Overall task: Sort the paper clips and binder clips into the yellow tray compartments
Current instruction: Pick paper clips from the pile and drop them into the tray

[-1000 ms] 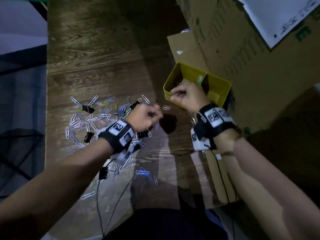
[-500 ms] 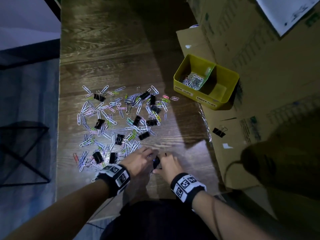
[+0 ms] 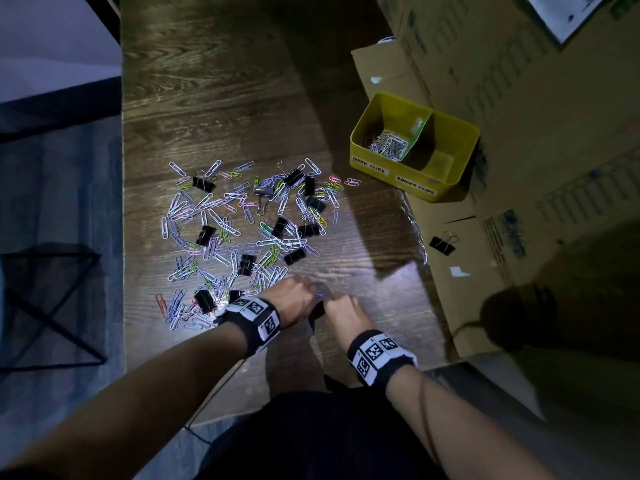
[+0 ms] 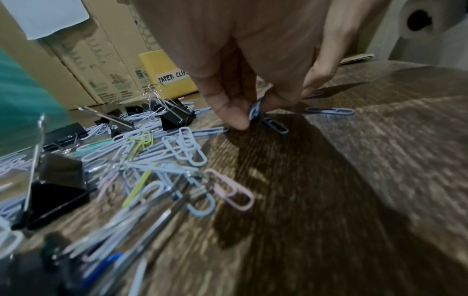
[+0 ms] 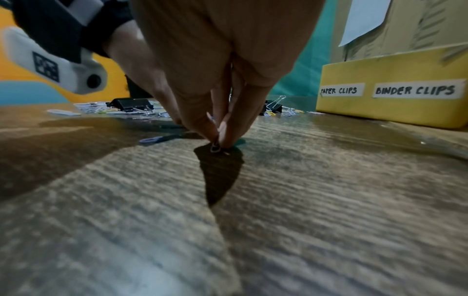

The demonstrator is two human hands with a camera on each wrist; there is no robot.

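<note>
A pile of coloured paper clips (image 3: 221, 216) mixed with black binder clips (image 3: 294, 256) covers the wooden table. The yellow tray (image 3: 372, 166) stands at the right on cardboard. Its compartment labelled paper clips holds several clips (image 3: 386, 143), and the one labelled binder clips looks empty. Both hands meet at the pile's near edge. My left hand (image 3: 317, 293) pinches a blue paper clip (image 4: 254, 109) just above the table. My right hand (image 3: 333, 301) pinches a small paper clip (image 5: 215, 147) against the wood. Two more blue clips (image 4: 275, 125) lie beside the fingers.
Cardboard boxes (image 3: 519, 98) rise behind and right of the tray. One binder clip (image 3: 442, 244) lies alone on the flat cardboard sheet (image 3: 485, 306). The table's left edge (image 3: 122, 237) drops to the floor. A thin cable (image 3: 214, 393) trails from my left wrist.
My right hand has left the tray and come back to the near edge of the pile. My left hand has drawn back beside it. Both now pinch clips there.
</note>
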